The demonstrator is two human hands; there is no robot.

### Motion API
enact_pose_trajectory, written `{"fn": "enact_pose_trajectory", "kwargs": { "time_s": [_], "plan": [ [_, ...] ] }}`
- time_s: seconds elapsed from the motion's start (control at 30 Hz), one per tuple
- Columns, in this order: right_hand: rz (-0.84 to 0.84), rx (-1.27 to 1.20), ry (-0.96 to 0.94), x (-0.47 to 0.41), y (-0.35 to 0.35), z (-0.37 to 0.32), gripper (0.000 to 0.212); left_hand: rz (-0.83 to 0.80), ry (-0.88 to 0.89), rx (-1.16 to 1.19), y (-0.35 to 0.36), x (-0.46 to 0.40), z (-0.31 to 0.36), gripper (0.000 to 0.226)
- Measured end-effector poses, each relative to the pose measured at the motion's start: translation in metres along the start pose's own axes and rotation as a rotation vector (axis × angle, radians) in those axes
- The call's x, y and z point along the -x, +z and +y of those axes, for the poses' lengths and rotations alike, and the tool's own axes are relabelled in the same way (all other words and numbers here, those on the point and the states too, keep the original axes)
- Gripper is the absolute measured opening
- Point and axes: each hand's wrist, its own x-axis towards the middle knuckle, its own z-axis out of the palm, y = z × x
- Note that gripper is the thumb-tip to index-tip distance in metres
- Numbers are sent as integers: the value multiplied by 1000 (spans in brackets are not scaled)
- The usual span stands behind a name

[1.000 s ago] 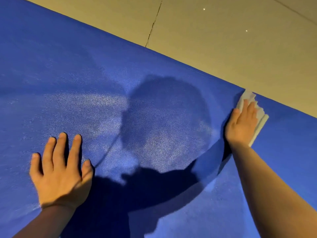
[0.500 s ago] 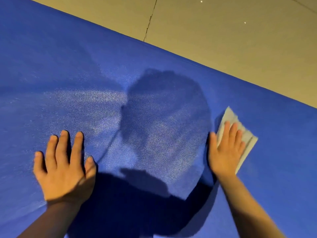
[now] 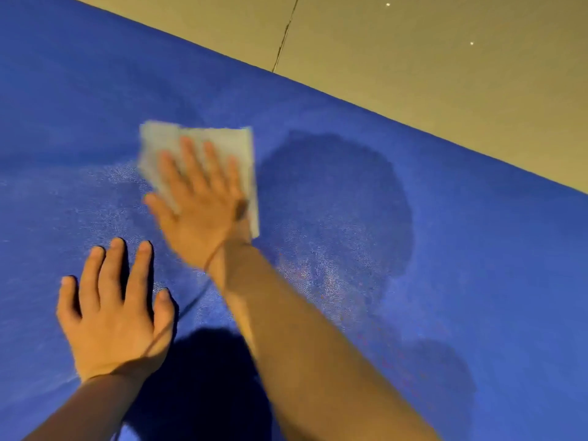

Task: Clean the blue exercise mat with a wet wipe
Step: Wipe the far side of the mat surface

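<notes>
A person's right hand (image 3: 203, 214) presses a white wet wipe (image 3: 197, 154) flat against a blue exercise mat (image 3: 445, 249), fingers spread open over the sheet rather than curled around it. The wipe, a creased rectangle blurred by motion, lies left of the mat's centre, its far edge and right edge showing past the fingertips. The left hand (image 3: 114, 316) rests palm-down and open on the mat, near and to the left of the right hand, holding nothing. The mat's textured surface glints in patches around both hands and carries dark shadows of a head and arms. Its far edge runs diagonally from upper left down to the right against a beige floor (image 3: 445, 90) crossed by one seam. Bare mat stretches to the right and far left of the hands.
</notes>
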Motion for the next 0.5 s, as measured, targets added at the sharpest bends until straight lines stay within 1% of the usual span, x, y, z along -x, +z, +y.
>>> {"fn": "enact_pose_trajectory", "kwargs": {
  "time_s": [0.03, 0.07, 0.1, 0.13, 0.17, 0.23, 0.27, 0.3, 0.33, 0.4, 0.47, 0.5],
  "plan": [
    [-11, 18, -90, 6, 6, -3, 58, 2, 13, -9, 1, 0, -1, 58],
    [15, -12, -140, 10, 6, 5, 57, 1, 11, -9, 2, 1, -2, 58],
    [69, -69, -150, 13, 2, 21, 57, 2, -2, 1, 3, 1, -2, 58],
    [96, -105, -121, 17, -1, 45, 57, 1, -14, 14, 4, 2, -2, 59],
    [85, -78, -39, 23, -11, 75, 57, -3, -19, 26, 4, 1, -2, 60],
    [62, 98, 148, 42, -28, 149, 61, -18, -26, 30, 4, 1, -2, 60],
    [27, 164, 265, 58, -38, 185, 66, -24, -34, 23, 4, 1, -2, 60],
    [-1, 165, 417, 77, -49, 217, 70, -30, -40, 18, 3, 0, -1, 61],
    [14, 116, 573, 98, -59, 240, 68, -34, -44, 18, 3, 0, 0, 61],
    [93, -2, 830, 129, -70, 265, 55, -45, -52, 21, 1, 0, 1, 62],
    [134, -50, 1022, 139, -72, 261, 54, -47, -55, 28, 0, 0, 1, 62],
    [148, -47, 1087, 135, -69, 252, 55, -43, -54, 28, 0, 0, 2, 62]
  ]
}}
